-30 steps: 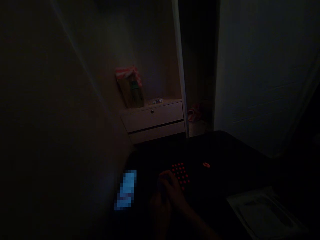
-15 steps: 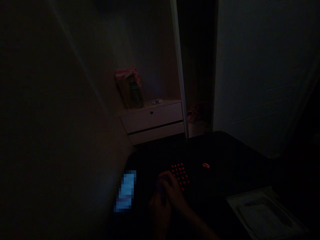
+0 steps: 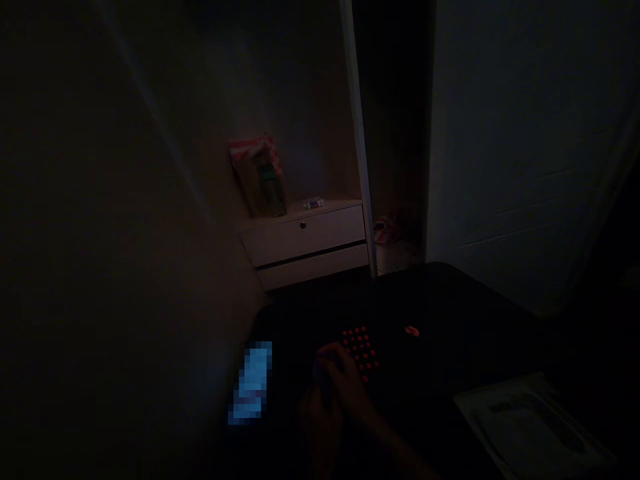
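In deep shadow, my right hand point(image 3: 346, 375) is closed, its curled fingers meeting my left hand point(image 3: 320, 415) over the dark table point(image 3: 300, 320). My left hand is also closed, just below and to the left. Between the fingers shows a dull purplish thing point(image 3: 320, 367), too dark for its kind to be told. Just beyond my right hand, small red round pieces point(image 3: 362, 347) lie in rows on the table; the hand hides some of that area. Farther right is a small red-orange lump point(image 3: 411, 331).
A glowing, pixelated blue screen point(image 3: 253, 383) lies to the left. At the lower right is a pale, flat packet point(image 3: 535, 427). Behind the table, a cabinet with drawers point(image 3: 310, 233) carries a bottle point(image 3: 271, 187) and a red-and-white bag point(image 3: 245, 167). A pale wall or panel point(image 3: 500, 167) stands at right.
Almost nothing differs. My hands stay together in the same place, with at most a slight shift of the fingers.
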A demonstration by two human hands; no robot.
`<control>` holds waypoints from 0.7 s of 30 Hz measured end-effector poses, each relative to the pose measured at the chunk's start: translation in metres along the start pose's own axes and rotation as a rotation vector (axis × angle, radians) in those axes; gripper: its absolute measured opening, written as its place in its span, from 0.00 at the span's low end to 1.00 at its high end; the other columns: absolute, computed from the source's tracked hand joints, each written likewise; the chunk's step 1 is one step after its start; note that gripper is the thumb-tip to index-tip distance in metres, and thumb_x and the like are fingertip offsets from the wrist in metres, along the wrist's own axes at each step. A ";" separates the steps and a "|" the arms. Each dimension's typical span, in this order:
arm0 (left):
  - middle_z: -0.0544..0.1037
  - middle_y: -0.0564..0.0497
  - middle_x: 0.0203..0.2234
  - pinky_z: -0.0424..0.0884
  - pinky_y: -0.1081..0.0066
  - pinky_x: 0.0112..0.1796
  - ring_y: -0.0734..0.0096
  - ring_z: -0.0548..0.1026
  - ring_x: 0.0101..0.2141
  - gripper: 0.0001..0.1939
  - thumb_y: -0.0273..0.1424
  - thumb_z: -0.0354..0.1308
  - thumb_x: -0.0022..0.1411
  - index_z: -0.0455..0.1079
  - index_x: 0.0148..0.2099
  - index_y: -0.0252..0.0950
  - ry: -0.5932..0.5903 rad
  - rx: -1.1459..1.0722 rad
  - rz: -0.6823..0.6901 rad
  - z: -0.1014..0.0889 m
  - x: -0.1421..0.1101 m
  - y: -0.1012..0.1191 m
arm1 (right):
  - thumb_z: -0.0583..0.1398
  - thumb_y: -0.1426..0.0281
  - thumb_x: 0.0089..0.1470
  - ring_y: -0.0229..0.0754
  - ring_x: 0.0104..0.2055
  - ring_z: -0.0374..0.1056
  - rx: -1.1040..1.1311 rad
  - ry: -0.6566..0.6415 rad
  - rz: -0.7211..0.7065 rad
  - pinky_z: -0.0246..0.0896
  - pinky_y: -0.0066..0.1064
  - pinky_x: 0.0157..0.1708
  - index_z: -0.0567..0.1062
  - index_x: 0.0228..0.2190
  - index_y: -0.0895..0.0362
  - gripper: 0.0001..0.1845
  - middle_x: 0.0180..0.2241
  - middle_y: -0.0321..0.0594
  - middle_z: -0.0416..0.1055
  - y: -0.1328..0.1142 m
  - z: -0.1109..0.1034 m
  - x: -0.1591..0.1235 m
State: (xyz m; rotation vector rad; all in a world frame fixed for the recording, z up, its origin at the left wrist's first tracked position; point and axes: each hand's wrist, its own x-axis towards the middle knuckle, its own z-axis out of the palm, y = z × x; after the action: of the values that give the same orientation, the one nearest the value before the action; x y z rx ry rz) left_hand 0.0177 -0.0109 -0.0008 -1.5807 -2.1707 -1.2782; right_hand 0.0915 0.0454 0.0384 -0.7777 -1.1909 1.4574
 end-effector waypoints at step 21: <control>0.80 0.46 0.23 0.70 0.74 0.28 0.68 0.78 0.26 0.11 0.34 0.53 0.56 0.76 0.31 0.35 -0.025 -0.022 -0.023 0.002 0.001 -0.002 | 0.59 0.70 0.49 0.43 0.38 0.69 0.005 0.005 -0.008 0.63 0.31 0.39 0.75 0.33 0.55 0.07 0.32 0.36 0.74 0.002 0.000 0.001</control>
State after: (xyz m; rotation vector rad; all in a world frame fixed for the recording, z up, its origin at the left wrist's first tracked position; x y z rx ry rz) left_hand 0.0163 -0.0086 -0.0028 -1.5927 -2.2030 -1.3003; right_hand 0.0907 0.0461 0.0371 -0.7717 -1.1849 1.4505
